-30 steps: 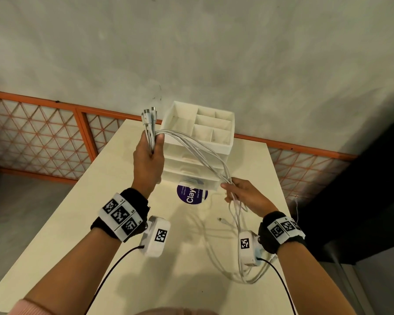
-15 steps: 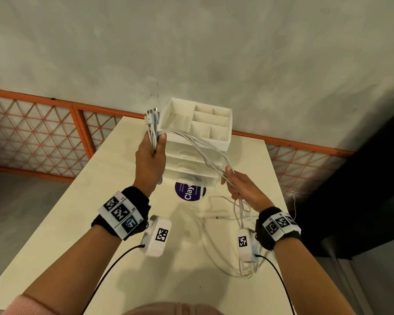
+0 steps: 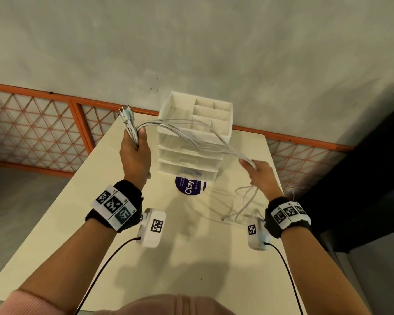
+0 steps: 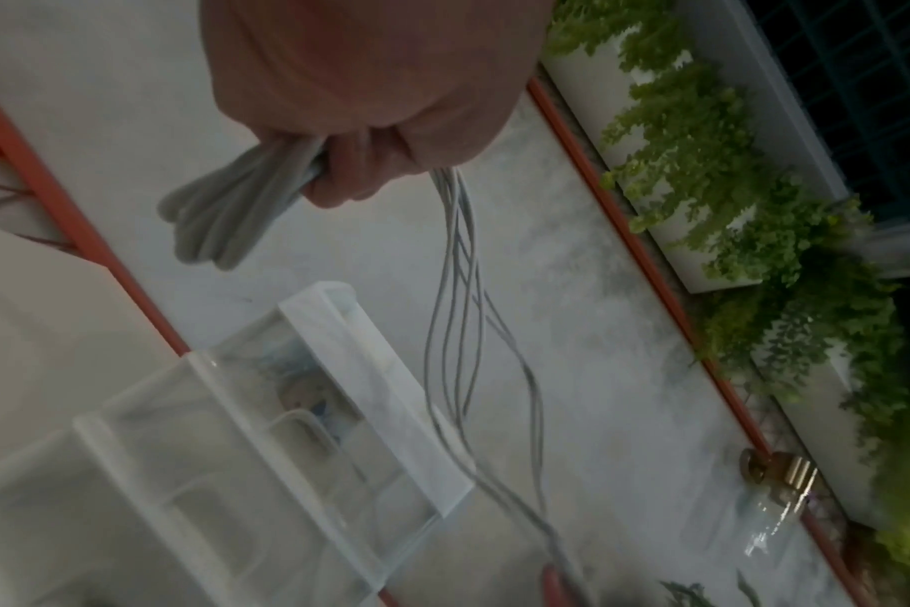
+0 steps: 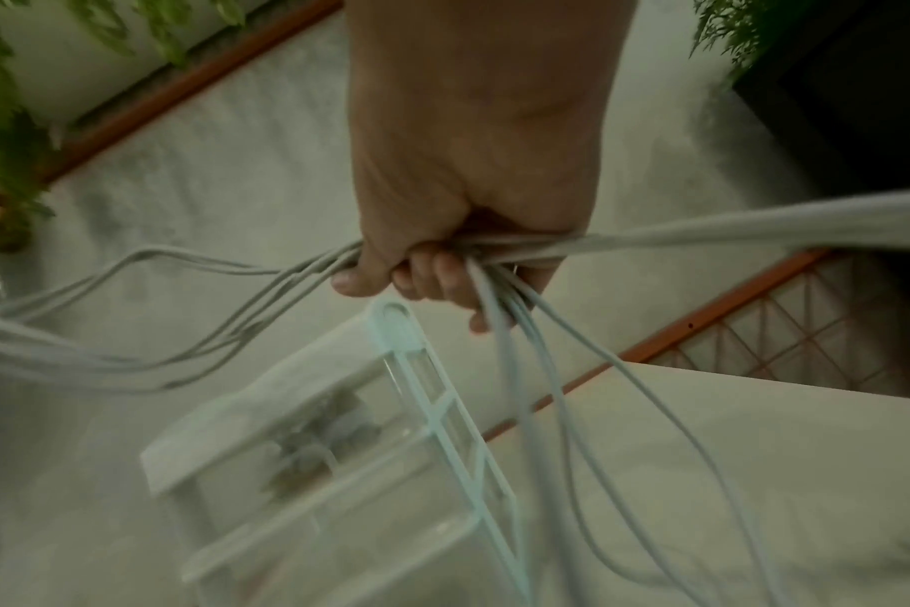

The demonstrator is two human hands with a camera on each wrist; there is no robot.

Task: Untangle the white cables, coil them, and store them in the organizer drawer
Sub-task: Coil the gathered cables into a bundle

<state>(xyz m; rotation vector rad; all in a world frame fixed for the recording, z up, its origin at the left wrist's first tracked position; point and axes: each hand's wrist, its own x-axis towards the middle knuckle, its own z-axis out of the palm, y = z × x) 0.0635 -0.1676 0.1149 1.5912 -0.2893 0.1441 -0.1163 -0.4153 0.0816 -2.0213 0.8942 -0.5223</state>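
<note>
Hanging below the right hand (image 3: 261, 176), loose loops of the cables (image 3: 191, 139) trail down to the counter (image 3: 191, 258) near the right wrist, some lying slack on its surface. That hand has its fingers (image 5: 432, 275) curled round the bundle, with strands leaving on both sides of the fist. From there the cables run up and left in a shallow arc, passing in front of the organizer (image 3: 196, 137), to the left hand (image 3: 135, 153). It is clenched on the bundle just below the plugs (image 3: 126, 113), which stick up together above the fist; in the left wrist view the plug ends (image 4: 219, 213) jut out beside the curled fingers (image 4: 349, 172). A purple sticker (image 3: 190, 186) lies on the counter, touching the organizer's front. The organizer stands at the counter's far end, its drawers pushed in and its divided top tray open upward. Behind it runs an orange railing (image 3: 55, 114) below a grey wall (image 3: 191, 42).
</note>
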